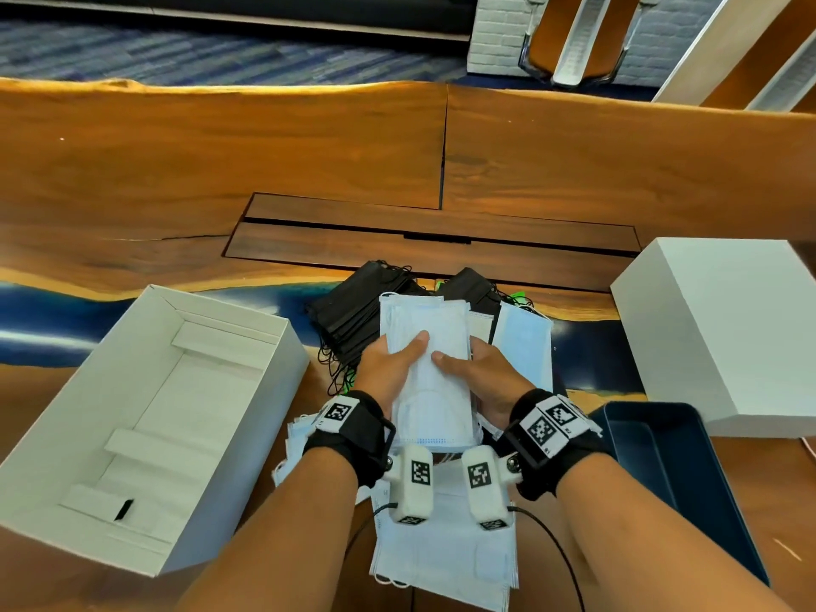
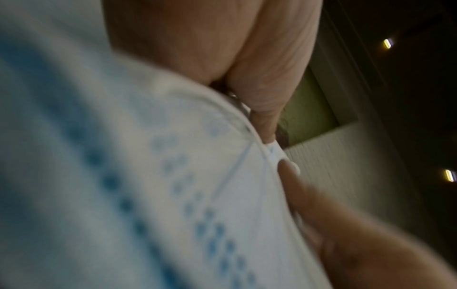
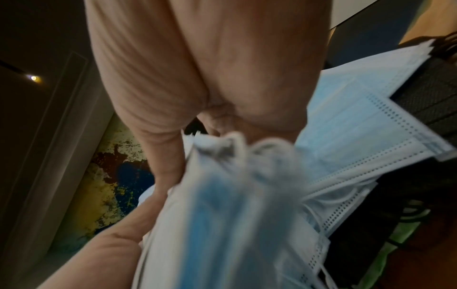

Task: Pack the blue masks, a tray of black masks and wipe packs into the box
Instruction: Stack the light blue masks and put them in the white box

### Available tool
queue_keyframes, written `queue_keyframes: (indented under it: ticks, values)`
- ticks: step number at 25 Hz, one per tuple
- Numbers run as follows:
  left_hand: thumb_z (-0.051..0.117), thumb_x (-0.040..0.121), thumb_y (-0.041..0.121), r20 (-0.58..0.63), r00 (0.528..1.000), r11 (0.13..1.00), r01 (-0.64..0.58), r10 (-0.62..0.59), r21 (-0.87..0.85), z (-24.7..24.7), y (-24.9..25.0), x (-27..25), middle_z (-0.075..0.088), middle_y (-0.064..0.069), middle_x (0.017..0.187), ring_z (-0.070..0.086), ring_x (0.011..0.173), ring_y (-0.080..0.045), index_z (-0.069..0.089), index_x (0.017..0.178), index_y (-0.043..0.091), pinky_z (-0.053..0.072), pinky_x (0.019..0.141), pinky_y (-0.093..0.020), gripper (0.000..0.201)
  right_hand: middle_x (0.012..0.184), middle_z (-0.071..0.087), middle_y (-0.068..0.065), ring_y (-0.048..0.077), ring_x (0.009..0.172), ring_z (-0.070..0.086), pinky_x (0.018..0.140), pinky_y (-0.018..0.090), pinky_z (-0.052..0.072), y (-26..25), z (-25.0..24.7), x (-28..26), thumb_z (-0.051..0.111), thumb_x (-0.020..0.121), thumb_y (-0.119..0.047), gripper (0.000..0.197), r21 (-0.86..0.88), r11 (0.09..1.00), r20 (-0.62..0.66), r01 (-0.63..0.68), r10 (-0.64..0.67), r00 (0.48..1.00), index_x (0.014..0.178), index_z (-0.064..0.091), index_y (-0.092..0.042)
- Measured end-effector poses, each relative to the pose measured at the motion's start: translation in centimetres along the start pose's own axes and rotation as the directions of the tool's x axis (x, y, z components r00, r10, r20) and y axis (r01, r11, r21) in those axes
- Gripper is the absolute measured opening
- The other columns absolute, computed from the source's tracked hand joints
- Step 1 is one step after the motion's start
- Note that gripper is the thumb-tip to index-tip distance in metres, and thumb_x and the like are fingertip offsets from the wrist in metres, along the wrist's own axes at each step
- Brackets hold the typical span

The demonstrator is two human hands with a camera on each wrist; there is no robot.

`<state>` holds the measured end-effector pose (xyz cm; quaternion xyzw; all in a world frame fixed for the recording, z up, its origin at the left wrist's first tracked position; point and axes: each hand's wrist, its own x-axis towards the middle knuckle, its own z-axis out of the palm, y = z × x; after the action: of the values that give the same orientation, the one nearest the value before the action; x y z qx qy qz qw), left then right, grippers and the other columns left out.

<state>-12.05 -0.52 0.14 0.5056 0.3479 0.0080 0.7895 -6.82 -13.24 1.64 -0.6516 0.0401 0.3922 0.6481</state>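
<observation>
A wooden counter with a wavy blue resin band and a dark inset panel. On it, at left, an open white box. At right, a closed white box lid, with a dark blue tray just in front. In the middle lie heaps of black masks and loose blue masks, overlapping.
</observation>
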Motion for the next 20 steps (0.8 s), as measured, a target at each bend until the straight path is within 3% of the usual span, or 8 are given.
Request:
queue_keyframes:
  ticks: [5, 9, 12, 14, 17, 20]
  values:
    - [0.072, 0.087, 0.016, -0.117, 0.992, 0.998, -0.057, 0.057, 0.003, -2.8, 2.9, -0.2, 0.074, -0.011, 0.106, 0.071, 0.096, -0.03, 0.068, 0.113, 0.01, 0.056, 0.088, -0.052, 0.027, 0.116, 0.07, 0.014, 0.029, 0.104, 0.068, 0.087, 0.04, 0.058, -0.3, 1.5, -0.8, 0.071, 0.084, -0.005, 0.037, -0.071, 0.997, 0.095, 0.006, 0.001, 0.995, 0.12, 0.063, -0.004]
    - [0.072, 0.083, 0.001, -0.14, 0.979, 0.988, -0.137, 0.145, 0.064, -6.9, 6.9, -1.3, 0.071, -0.012, 0.114, 0.069, 0.1, -0.031, 0.063, 0.116, 0.008, 0.056, 0.089, -0.049, 0.036, 0.112, 0.071, 0.017, 0.034, 0.103, 0.068, 0.091, 0.052, 0.054, -1.2, 4.1, -0.7, 0.075, 0.082, -0.01, 0.034, -0.134, 0.989, 0.137, 0.06, -0.042, 0.99, 0.115, 0.065, -0.005]
    - [0.07, 0.083, -0.003, -0.192, 0.969, 0.983, -0.129, 0.153, 0.131, -10.8, 10.0, -3.0, 0.067, -0.009, 0.116, 0.066, 0.103, -0.031, 0.054, 0.12, 0.013, 0.056, 0.085, -0.048, 0.043, 0.106, 0.072, 0.014, 0.034, 0.098, 0.07, 0.077, 0.048, 0.059, -1.7, 7.0, -1.5, 0.073, 0.084, -0.015, 0.032, -0.207, 0.978, 0.208, 0.026, 0.018, 0.978, 0.114, 0.064, -0.008]
    - [0.069, 0.084, -0.004, -0.209, 0.967, 0.972, -0.099, 0.145, 0.215, -13.4, 11.6, -4.1, 0.064, -0.008, 0.118, 0.064, 0.103, -0.03, 0.053, 0.121, 0.015, 0.058, 0.075, -0.045, 0.044, 0.108, 0.071, 0.016, 0.034, 0.098, 0.069, 0.076, 0.048, 0.059, -1.9, 9.3, -1.6, 0.071, 0.086, -0.01, 0.028, -0.254, 0.964, 0.257, 0.078, -0.01, 0.966, 0.113, 0.062, -0.007]
    - [0.068, 0.086, 0.001, -0.265, 0.952, 0.908, -0.029, 0.153, 0.419, -18.6, 12.9, -6.2, 0.063, -0.013, 0.117, 0.064, 0.098, -0.032, 0.056, 0.114, 0.009, 0.057, 0.058, -0.038, 0.032, 0.111, 0.07, 0.018, 0.034, 0.1, 0.068, 0.085, 0.049, 0.057, -1.7, 13.6, -1.3, 0.07, 0.086, -0.005, 0.023, -0.384, 0.898, 0.308, 0.217, -0.097, 0.946, 0.108, 0.064, -0.004]
    - [0.068, 0.089, 0.009, -0.356, 0.92, 0.741, 0.124, 0.164, 0.66, -23.4, 13.1, -8.5, 0.062, -0.015, 0.101, 0.06, 0.086, -0.029, 0.058, 0.105, 0.008, 0.053, 0.056, -0.035, 0.019, 0.109, 0.07, 0.015, 0.03, 0.098, 0.068, 0.088, 0.046, 0.054, -1.1, 18.3, -1.2, 0.071, 0.086, -0.008, 0.021, -0.54, 0.769, 0.405, 0.341, -0.117, 0.907, 0.106, 0.067, -0.001]
